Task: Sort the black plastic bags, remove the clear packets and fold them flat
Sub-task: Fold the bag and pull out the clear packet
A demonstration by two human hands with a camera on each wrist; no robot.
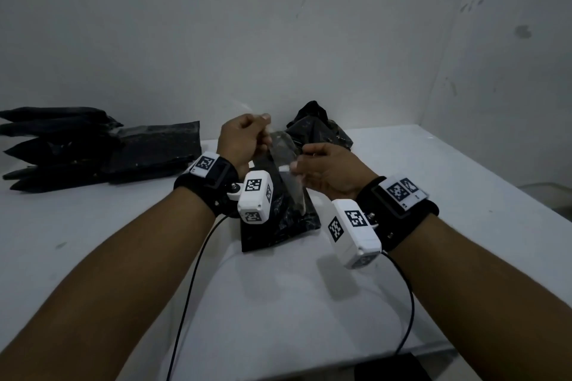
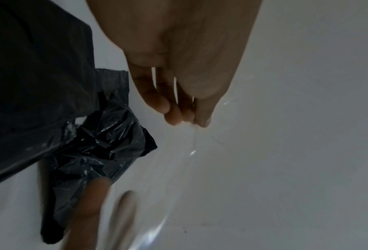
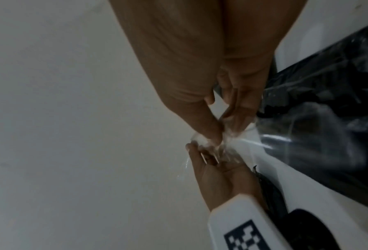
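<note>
My left hand (image 1: 263, 133) and right hand (image 1: 295, 165) are raised close together over the white table (image 1: 433, 201). Both pinch a clear packet (image 1: 282, 150) stretched between them. In the left wrist view my left hand (image 2: 191, 121) nips the film's edge and the clear packet (image 2: 192, 152) trails down from it. In the right wrist view my right hand (image 3: 219, 135) bunches the clear packet (image 3: 202, 140), with the left hand (image 3: 208, 157) just below. Under the hands a flat black bag (image 1: 278, 219) lies on the table.
A crumpled black bag (image 1: 318, 128) sits behind the hands by the wall. A row of flat black bags (image 1: 93, 148) lies at the back left. Cables (image 1: 192, 288) run from both wrist cameras toward the near edge. A dark object (image 1: 393, 368) sits at the front edge.
</note>
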